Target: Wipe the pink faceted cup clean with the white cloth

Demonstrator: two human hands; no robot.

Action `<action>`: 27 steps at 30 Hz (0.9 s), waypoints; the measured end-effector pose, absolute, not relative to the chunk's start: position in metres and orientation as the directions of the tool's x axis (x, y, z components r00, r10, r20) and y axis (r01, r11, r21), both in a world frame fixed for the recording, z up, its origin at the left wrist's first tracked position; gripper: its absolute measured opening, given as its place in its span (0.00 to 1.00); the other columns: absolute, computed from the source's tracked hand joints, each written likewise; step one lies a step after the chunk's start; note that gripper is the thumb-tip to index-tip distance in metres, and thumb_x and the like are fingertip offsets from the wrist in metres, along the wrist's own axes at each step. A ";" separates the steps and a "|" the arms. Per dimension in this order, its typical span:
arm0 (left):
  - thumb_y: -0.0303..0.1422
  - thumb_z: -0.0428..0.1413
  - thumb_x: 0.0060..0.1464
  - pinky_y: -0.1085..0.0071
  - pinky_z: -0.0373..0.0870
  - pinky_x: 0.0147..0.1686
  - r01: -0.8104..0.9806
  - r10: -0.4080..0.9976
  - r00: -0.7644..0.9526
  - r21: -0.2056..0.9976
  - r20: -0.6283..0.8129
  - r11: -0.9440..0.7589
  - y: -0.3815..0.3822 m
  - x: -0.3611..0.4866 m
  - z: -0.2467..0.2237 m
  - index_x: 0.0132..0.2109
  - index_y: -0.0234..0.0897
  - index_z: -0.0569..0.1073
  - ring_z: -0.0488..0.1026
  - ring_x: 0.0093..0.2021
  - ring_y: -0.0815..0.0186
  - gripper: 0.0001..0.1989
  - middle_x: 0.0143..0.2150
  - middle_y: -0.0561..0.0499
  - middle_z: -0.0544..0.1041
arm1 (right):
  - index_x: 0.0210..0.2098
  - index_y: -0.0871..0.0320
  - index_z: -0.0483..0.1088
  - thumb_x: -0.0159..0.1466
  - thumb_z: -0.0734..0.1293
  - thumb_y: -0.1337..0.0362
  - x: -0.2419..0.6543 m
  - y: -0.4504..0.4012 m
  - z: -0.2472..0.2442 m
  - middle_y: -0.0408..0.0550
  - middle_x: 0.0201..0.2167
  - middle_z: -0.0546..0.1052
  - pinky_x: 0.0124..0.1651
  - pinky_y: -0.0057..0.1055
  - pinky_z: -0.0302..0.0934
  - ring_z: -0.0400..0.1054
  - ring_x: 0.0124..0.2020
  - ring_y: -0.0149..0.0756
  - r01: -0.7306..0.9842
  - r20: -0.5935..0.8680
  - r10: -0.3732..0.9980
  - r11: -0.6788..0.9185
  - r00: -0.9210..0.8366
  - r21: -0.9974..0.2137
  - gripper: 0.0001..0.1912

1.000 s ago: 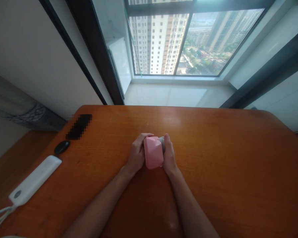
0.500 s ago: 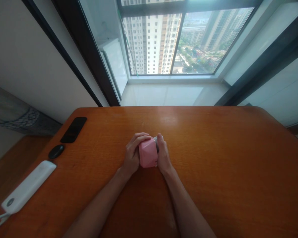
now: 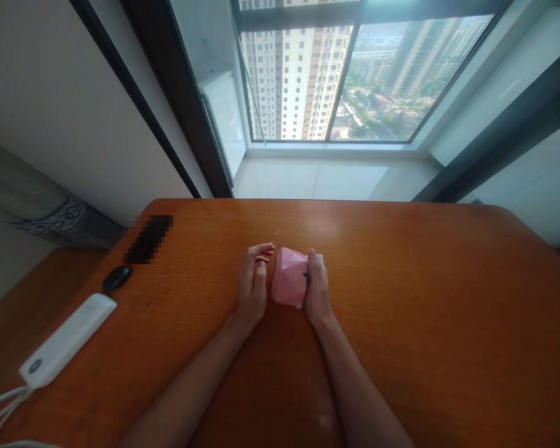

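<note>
A pink faceted object (image 3: 290, 277) with flat angled faces is held above the wooden table (image 3: 424, 298), near the middle of the view. My right hand (image 3: 317, 287) grips its right side, where a pale part and a dark part show beside the thumb; I cannot make out its exact kind. My left hand (image 3: 252, 280) is just left of the object, apart from it, fingers loosely curved and holding nothing.
At the table's left side lie a pixelated dark flat object (image 3: 148, 239), a black computer mouse (image 3: 117, 277) and a white power strip (image 3: 70, 339) with cables. Beyond the far table edge are a pale floor and a window (image 3: 326, 81).
My left hand has let go of the pink object and moved off to its left. In my right hand the object has shifted slightly right and up. The view has turned a little.
</note>
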State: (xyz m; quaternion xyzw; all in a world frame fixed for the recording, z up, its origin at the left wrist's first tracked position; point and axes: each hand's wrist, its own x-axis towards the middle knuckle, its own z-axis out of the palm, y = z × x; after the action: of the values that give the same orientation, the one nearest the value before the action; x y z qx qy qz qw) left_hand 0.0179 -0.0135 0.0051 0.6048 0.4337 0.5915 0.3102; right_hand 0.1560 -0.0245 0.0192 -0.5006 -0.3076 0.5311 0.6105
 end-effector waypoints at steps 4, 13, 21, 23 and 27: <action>0.41 0.49 0.77 0.52 0.68 0.70 0.219 0.798 0.135 0.768 0.587 -0.602 -0.015 0.018 0.006 0.68 0.42 0.70 0.70 0.68 0.54 0.20 0.67 0.40 0.73 | 0.28 0.54 0.68 0.66 0.66 0.29 0.156 -0.020 0.014 0.39 0.20 0.69 0.22 0.29 0.54 0.60 0.20 0.31 -0.398 -0.174 0.951 -0.061 0.255 -0.915 0.33; 0.44 0.69 0.62 0.56 0.70 0.69 0.258 0.923 0.011 0.890 0.385 -0.375 -0.004 0.017 -0.001 0.68 0.44 0.72 0.75 0.66 0.51 0.32 0.67 0.43 0.76 | 0.26 0.54 0.71 0.66 0.68 0.32 0.161 -0.018 0.017 0.42 0.22 0.74 0.26 0.30 0.62 0.67 0.24 0.34 -0.316 -0.151 0.941 -0.051 0.301 -0.947 0.32; 0.51 0.64 0.64 0.71 0.79 0.45 0.062 0.928 -0.287 0.971 0.238 -0.230 0.007 0.016 -0.007 0.59 0.36 0.75 0.81 0.47 0.60 0.27 0.51 0.45 0.82 | 0.41 0.52 0.73 0.71 0.64 0.44 0.192 -0.003 0.007 0.43 0.36 0.80 0.42 0.35 0.75 0.79 0.41 0.42 -0.282 -0.112 0.486 0.293 0.867 -0.913 0.19; 0.51 0.65 0.64 0.71 0.80 0.47 0.060 0.930 -0.267 0.968 0.252 -0.245 0.006 0.017 -0.006 0.60 0.37 0.75 0.81 0.50 0.60 0.27 0.54 0.44 0.81 | 0.47 0.53 0.74 0.72 0.61 0.43 0.198 0.000 0.005 0.48 0.43 0.82 0.48 0.40 0.78 0.80 0.48 0.46 -0.210 -0.061 0.390 0.350 0.919 -0.913 0.22; 0.46 0.66 0.64 0.69 0.79 0.57 0.093 0.937 -0.186 0.955 0.295 -0.282 0.002 0.018 -0.004 0.65 0.38 0.73 0.80 0.59 0.57 0.29 0.63 0.42 0.78 | 0.59 0.56 0.74 0.75 0.55 0.41 0.196 0.000 0.000 0.54 0.54 0.82 0.58 0.45 0.77 0.77 0.60 0.51 -0.003 0.138 0.381 0.349 0.914 -0.937 0.31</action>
State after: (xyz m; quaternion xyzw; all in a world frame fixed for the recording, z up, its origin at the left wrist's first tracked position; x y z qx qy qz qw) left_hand 0.0178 0.0018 -0.0038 0.5316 0.4843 0.5988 0.3526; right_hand 0.1960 0.0001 0.0002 -0.5579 -0.1692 0.1196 0.8036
